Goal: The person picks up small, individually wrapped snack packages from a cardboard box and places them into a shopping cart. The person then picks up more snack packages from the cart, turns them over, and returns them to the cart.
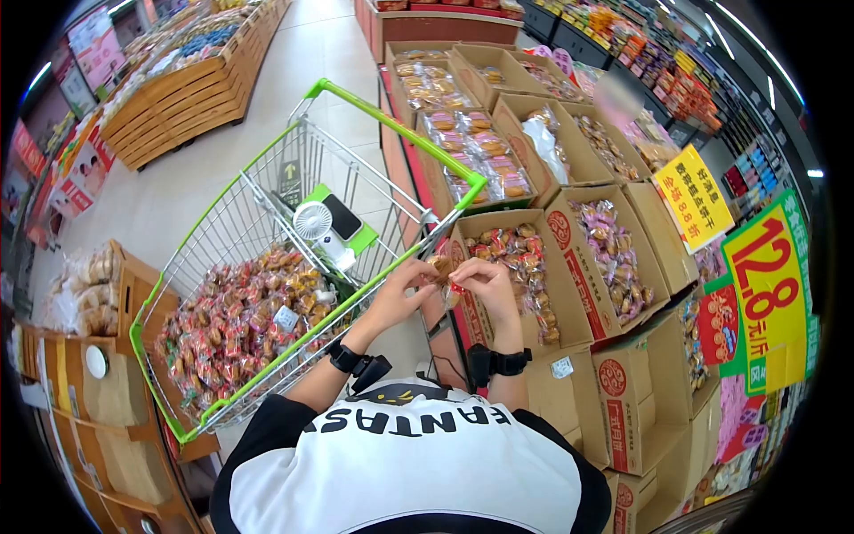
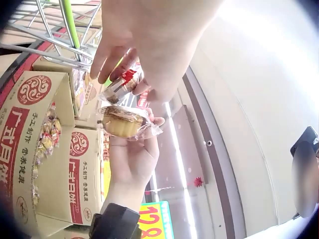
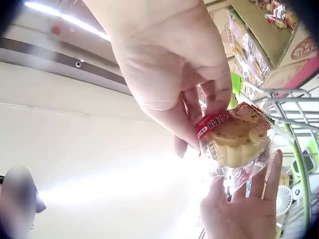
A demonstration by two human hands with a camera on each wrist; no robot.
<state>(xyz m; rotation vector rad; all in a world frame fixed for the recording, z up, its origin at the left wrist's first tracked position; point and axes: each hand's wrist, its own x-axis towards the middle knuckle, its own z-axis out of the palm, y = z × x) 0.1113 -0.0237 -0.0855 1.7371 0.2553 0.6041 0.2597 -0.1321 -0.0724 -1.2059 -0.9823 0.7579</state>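
Both hands meet above the box edge beside the cart. My left hand [image 1: 402, 289] pinches a clear-wrapped brown cake [image 1: 440, 264]; my right hand [image 1: 485, 283] pinches wrapping with a red part just beside it. In the left wrist view, a golden cake [image 2: 122, 122] lies at the right hand's fingertips, and a red-marked packet [image 2: 122, 85] is at the left hand's fingers. The right wrist view shows the right hand [image 3: 174, 69] gripping the red-labelled end of a wrapped cake [image 3: 235, 142], the left hand [image 3: 241, 214] below at the clear wrapper. Overlap partly hides the fingertips.
A green-rimmed cart [image 1: 325, 338] at the left holds a pile of wrapped cakes [image 1: 249, 325], a white fan [image 1: 313, 221] and a phone [image 1: 342, 217]. Open cartons of packaged cakes [image 1: 511, 258] stand at the right, with a yellow price sign [image 1: 756, 303] beyond.
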